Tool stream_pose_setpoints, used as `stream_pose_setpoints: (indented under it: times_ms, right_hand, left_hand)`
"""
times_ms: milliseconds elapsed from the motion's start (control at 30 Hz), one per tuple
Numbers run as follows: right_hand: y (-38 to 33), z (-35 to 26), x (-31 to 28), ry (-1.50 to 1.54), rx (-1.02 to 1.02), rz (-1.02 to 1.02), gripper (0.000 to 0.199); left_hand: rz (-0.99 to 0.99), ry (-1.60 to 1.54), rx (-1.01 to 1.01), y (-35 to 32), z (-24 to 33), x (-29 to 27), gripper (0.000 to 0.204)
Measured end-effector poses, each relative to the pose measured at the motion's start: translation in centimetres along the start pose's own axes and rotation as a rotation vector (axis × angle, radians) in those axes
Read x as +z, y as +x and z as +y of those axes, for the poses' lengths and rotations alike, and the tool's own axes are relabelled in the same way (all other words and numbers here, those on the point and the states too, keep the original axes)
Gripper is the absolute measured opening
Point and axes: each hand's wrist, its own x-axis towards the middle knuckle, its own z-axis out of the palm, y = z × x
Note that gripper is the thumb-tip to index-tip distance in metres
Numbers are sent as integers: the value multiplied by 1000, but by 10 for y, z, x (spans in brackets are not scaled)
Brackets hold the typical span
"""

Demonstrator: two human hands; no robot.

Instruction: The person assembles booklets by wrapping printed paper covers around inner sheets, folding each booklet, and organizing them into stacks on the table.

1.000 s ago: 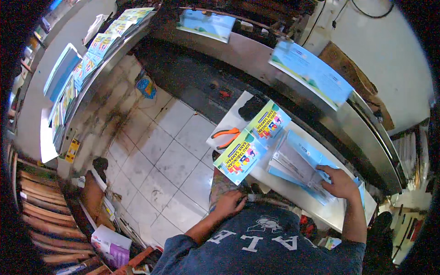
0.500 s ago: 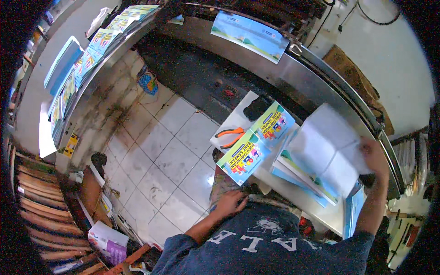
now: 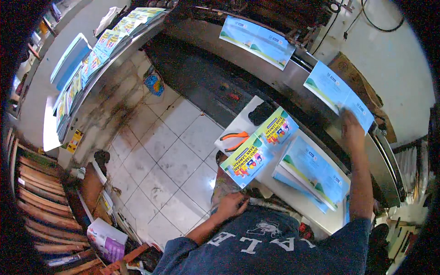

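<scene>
My right hand (image 3: 352, 123) grips the lower edge of a light-blue printed booklet (image 3: 333, 85), spread open with its printed outside up against the long metal rail. Another light-blue booklet (image 3: 257, 40) hangs over the rail farther left. Below my right arm, a stack of blue-and-green booklets (image 3: 311, 172) lies on a white board (image 3: 274, 185). My left hand (image 3: 230, 205) rests on my thigh, holding nothing visible, fingers loosely bent. Just beyond it lies a yellow-and-blue booklet cover (image 3: 247, 160). Orange-handled pliers (image 3: 233, 137) sit beside that cover.
A row of booklets (image 3: 103, 48) stands along the curved metal ledge at the far left. Wooden slats (image 3: 48, 206) and a purple-and-white package (image 3: 107, 240) are at the lower left. A dark cable (image 3: 378, 28) hangs at the upper right.
My right hand has moved up and away from the stack with the booklet. White pages faced up before; now its blue side shows against the rail. My left hand stays on my thigh.
</scene>
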Motion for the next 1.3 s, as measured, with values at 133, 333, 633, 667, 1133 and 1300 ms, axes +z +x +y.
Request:
stream_pose_setpoints:
  times_ms: [133, 333, 633, 667, 1133, 1300]
  right_hand:
    - [-38, -66, -66, 210, 238, -424, 51]
    - [-130, -123, -84, 166, -25, -661, 83]
    - [-89, -65, -102, 604, 59, -911, 49]
    - [-90, -53, -98, 575, 91, -851, 46]
    - [-43, -9, -120, 216, 418, -574, 37]
    - [14, 71, -146, 171, 377, 156, 36]
  left_hand:
    - [50, -51, 47, -8, -3, 5, 20]
    - [-46, -43, 6, -1, 5, -3, 21]
    - [-15, -3, 28, -5, 1, 5, 20]
    - [-10, -6, 26, -5, 1, 5, 20]
    - [-17, 49, -2, -6, -2, 2, 21]
    - [3, 16, 10, -4, -1, 2, 21]
